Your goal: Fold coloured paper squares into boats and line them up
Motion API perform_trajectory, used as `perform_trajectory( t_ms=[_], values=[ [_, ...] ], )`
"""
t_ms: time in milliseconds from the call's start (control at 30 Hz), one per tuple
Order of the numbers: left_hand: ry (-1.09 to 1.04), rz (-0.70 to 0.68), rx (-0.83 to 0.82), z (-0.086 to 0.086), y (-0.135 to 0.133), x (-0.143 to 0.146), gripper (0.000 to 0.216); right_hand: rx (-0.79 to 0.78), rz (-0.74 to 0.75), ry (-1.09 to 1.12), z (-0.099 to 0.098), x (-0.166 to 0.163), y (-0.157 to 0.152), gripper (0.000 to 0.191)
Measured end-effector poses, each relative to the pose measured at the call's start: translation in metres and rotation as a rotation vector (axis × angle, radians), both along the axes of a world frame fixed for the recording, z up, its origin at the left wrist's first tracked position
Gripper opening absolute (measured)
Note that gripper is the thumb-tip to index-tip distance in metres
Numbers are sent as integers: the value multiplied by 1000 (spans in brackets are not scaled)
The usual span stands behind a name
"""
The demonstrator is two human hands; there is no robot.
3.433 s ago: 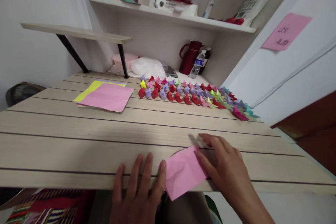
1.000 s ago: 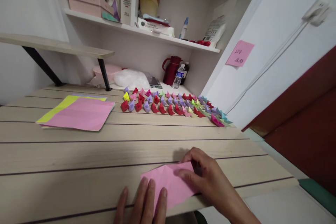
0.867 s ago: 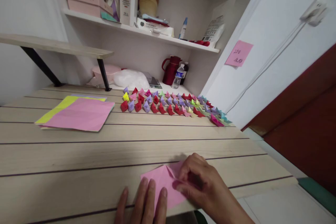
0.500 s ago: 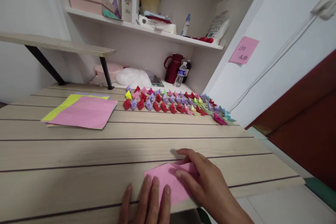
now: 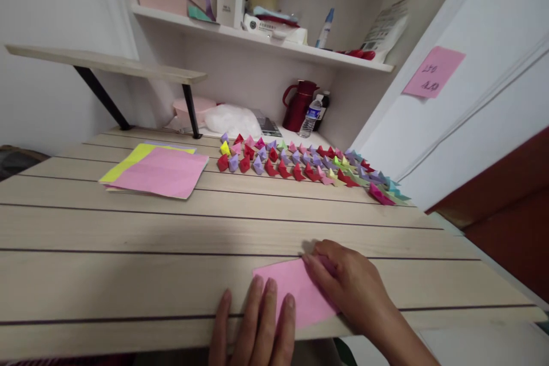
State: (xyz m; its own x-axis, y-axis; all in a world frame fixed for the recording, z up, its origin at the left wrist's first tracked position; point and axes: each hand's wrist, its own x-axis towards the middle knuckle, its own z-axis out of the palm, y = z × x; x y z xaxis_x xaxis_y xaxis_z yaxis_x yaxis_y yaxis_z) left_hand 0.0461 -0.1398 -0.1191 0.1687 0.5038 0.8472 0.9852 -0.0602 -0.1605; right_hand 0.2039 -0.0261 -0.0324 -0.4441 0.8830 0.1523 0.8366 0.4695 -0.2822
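Observation:
A sheet of pink paper (image 5: 300, 293) lies at the front edge of the slatted wooden table, its right part covered by my right hand. My left hand (image 5: 261, 323) rests on the paper's left side, fingers stretched out and apart. At the upper right edge, my right hand (image 5: 349, 280) is closed, thumb and curled fingers together on the paper. Farther back, rows of small folded paper boats (image 5: 298, 171) in red, purple, pink, green and blue stand along the table. To the left lies a stack of pink and yellow paper sheets (image 5: 167, 171).
A raised wooden shelf (image 5: 111, 64) on black legs stands at the back left. Behind the table, a red jug (image 5: 299, 106) and a water bottle (image 5: 311, 116) stand in a white cabinet. A pink note (image 5: 434, 71) sticks to the right wall.
My right hand's fingers have closed at the paper's upper right edge, the thumb moving up to them. My left hand stays flat on the paper. The camera view has shifted.

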Motion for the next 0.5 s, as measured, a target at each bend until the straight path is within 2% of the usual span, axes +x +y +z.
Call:
perform_trajectory(
  t_ms=[500],
  values=[
    [-87,11,34,4,0,6,33,-12,59,36,-5,4,4,26]
  ],
)
